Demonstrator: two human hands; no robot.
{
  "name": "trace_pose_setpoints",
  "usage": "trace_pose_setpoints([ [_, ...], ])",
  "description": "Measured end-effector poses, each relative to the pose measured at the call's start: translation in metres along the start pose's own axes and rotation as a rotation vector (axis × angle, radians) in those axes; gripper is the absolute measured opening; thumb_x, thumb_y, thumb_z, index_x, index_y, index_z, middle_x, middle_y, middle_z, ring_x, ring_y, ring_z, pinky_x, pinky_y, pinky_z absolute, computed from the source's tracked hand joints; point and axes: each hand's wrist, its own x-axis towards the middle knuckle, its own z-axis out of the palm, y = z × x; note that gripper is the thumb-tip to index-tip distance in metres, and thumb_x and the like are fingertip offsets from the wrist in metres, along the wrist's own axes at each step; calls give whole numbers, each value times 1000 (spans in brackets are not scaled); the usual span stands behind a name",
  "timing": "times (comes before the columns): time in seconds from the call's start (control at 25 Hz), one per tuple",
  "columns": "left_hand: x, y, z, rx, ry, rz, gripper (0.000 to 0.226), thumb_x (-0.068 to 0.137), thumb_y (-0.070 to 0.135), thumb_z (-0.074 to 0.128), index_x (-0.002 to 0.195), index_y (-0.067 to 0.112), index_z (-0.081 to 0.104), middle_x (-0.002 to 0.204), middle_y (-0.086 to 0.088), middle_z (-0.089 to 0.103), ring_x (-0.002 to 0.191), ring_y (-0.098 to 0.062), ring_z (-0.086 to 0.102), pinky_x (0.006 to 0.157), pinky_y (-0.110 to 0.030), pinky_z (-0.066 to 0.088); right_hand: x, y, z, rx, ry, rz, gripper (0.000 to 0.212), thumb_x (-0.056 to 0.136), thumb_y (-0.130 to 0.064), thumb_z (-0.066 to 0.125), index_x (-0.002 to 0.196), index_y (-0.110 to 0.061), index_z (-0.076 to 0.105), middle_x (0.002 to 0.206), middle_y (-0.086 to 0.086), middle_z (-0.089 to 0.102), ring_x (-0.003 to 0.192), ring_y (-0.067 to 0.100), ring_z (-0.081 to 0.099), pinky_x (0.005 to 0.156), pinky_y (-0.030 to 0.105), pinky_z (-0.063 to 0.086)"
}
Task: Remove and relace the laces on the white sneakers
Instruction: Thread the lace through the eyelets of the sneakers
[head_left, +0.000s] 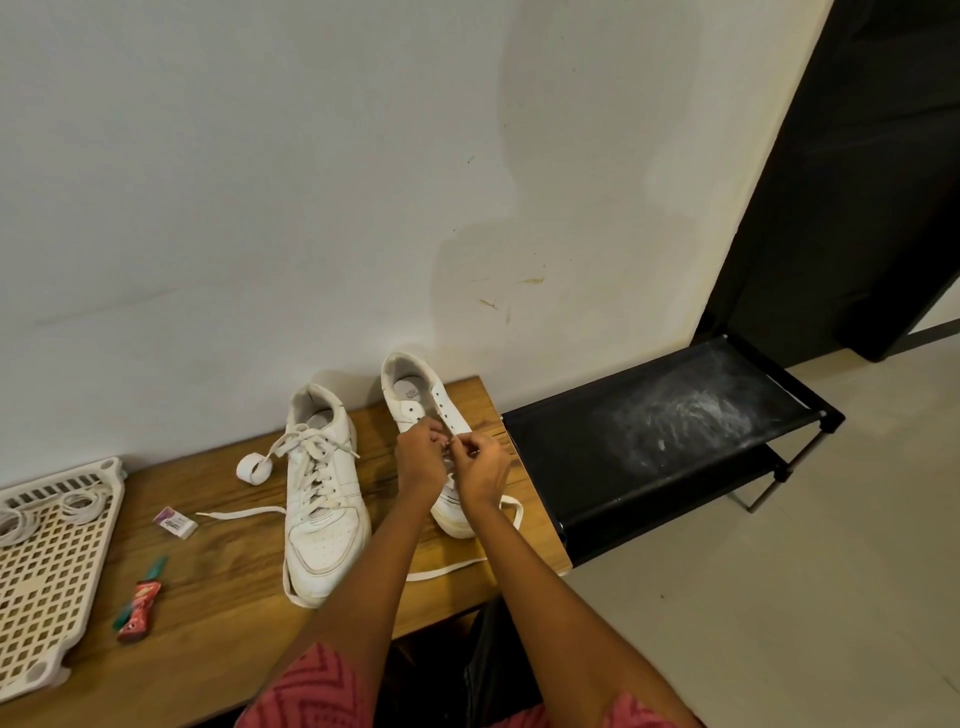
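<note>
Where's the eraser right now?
In the head view, the eraser lies on the wooden table, left of the laced sneaker, between it and the white plastic tray.

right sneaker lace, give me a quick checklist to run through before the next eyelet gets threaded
1. Both hands on the lace: left hand and right hand meet over the right sneaker: ok.
2. Grip on the lace tip: too small to see: cannot tell.
3. Upper eyelets free: ok.
4. Slack available: loose lace trails over the wooden bench: ok.
5. Lace untwisted: cannot tell.
6. Left sneaker laced: ok.
</note>
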Motion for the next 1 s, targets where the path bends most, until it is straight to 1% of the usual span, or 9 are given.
trace_pose_setpoints([
  [0.12,6,-2,2,-11,5,-25,18,89,-2,55,106,-4,62,106,-19,67,96,-26,64,78,-24,47,1,2,0,-8,-23,8,14,88,-15,65,97,-4,69,92,8,68,84,19,64,73,26,55],
  [0.28,8,-7,6,7,-27,38,18,89,-1,56,106,-4,62,105,-17,68,96,-27,65,78,-26,49,2,4,-2,38,-16,10,14,88,-14,65,97,-4,70,90,6,69,81,17,65,68,19,53],
  [0.36,11,-11,5,-36,-30,46,18,88,-3,57,105,-5,62,102,-18,68,93,-28,66,77,-28,50,2,3,-3,99,-2,31,12,89,-14,64,92,-4,71,84,6,69,77,17,65,65,20,53],
  [0.48,14,-17,4,-75,-54,29,20,89,-4,54,108,-4,62,103,-17,68,95,-29,65,80,-31,50,6,2,-6,143,12,87,9,86,-11,66,90,-5,71,83,5,68,77,17,65,68,24,55],
  [0.56,15,-19,3,-67,-77,35,20,94,2,48,108,-2,61,106,-16,67,99,-28,63,80,-29,47,6,3,-6,165,11,103,9,85,-11,67,92,-5,71,84,6,69,77,18,65,69,26,56],
  [0.64,16,-18,1,-75,-98,24,21,96,10,48,108,-2,61,106,-16,67,99,-29,63,81,-31,47,5,3,-5,166,13,104,8,86,-11,67,91,-6,70,82,6,68,76,19,65,68,27,56],
  [0.76,21,-17,2,-70,-134,-8,22,92,14,57,108,-2,60,105,-16,68,97,-29,64,81,-33,51,8,0,-2,111,-4,109,8,89,-15,63,87,-7,67,83,7,67,78,20,64,71,32,57],
  [0.88,23,-16,5,-26,-139,-15,20,91,12,57,106,-2,60,105,-16,68,95,-27,64,76,-29,47,14,-4,1,-91,-53,83,14,94,-20,55,92,-7,62,92,9,65,88,22,62,78,37,55],
  [1.0,22,-16,6,-33,-122,-16,21,92,12,56,107,-1,59,108,-16,66,98,-27,62,78,-29,46,16,-10,-1,-190,-65,58,20,97,-21,45,99,-6,59,99,9,63,94,22,59,78,34,51],
])
